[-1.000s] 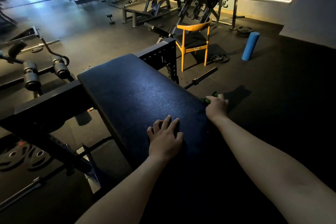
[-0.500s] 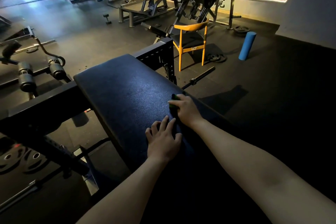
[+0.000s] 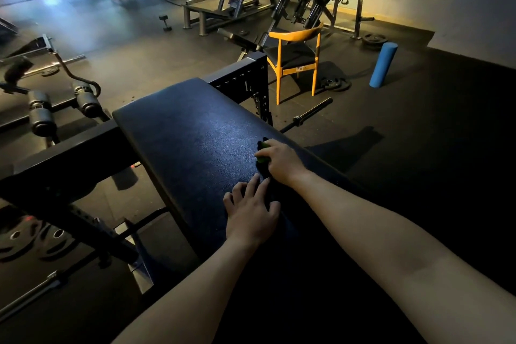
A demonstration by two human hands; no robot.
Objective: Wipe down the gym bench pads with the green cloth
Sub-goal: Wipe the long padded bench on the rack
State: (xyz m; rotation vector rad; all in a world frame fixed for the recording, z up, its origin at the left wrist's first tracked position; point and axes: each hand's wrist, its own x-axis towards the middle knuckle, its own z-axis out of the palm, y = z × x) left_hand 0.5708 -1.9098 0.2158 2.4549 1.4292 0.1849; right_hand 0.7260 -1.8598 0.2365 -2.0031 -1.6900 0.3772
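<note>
Both hands are on the bench pad (image 3: pixel 192 131), which runs from the lower centre of the frame up toward the middle; the left hand (image 3: pixel 251 213) lies flat on it with the fingers spread and straight, holding nothing; the right hand (image 3: pixel 282 160) sits just above and to the right of it, fingers curled over the green cloth (image 3: pixel 262 159) and pressing it to the pad; only small bits of green show at the fingertips, the rest of the cloth being dark and hard to make out. A second ago the right hand and cloth were at the pad's right edge; half a second ago they had come inward, close to the left fingertips, and they have hardly moved since; the left hand has stayed where it was throughout. Behind the pad's far end stands a black metal frame (image 3: pixel 243 79); beyond it, in the upper middle of the frame, is a yellow chair (image 3: pixel 296 36) with a dark seat; a blue foam roller (image 3: pixel 383 64) stands upright at the upper right; weight plates (image 3: pixel 335 83) lie on the floor between chair and roller, and a bar (image 3: pixel 311 111) lies on the floor just right of the pad.
</note>
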